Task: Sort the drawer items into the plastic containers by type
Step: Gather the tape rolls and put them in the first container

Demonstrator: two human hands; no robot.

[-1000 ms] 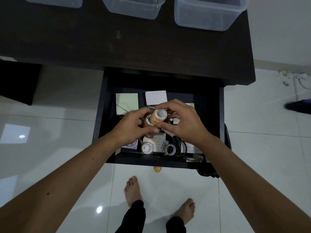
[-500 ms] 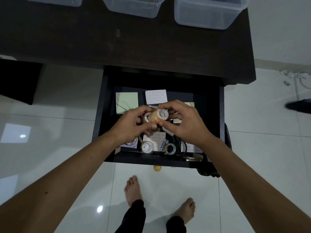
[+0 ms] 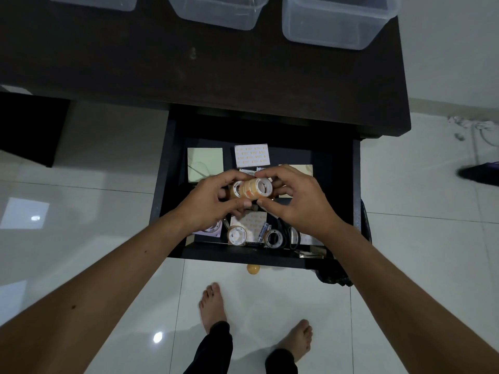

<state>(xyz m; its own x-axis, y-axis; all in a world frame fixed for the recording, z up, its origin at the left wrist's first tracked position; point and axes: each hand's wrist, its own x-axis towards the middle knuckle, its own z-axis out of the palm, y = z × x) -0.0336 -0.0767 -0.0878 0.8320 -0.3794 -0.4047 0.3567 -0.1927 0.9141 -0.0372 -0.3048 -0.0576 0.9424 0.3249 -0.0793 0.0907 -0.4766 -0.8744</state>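
Tape rolls (image 3: 252,188), stacked side by side into a short amber cylinder with white cores, are held above the open drawer (image 3: 345,195). Left hand (image 3: 209,203) clasps the stack's left end, fingers curled around it; right hand (image 3: 293,199) pinches the right end between thumb and fingertips. Beneath the hands lie a pale green sticky-note pad (image 3: 204,163), a white label sheet (image 3: 251,155) printed with small orange marks too fine to read, and a beige pad (image 3: 301,171). Nearer the drawer front sit two loose tape rolls (image 3: 236,235) (image 3: 273,238), a second label sheet (image 3: 252,221) and a small tube (image 3: 260,233) whose lettering is illegible. Three clear plastic containers (image 3: 337,36) stand along the far edge of the dark desk (image 3: 189,71). Bare feet (image 3: 213,306) rest on white floor tiles (image 3: 108,157)
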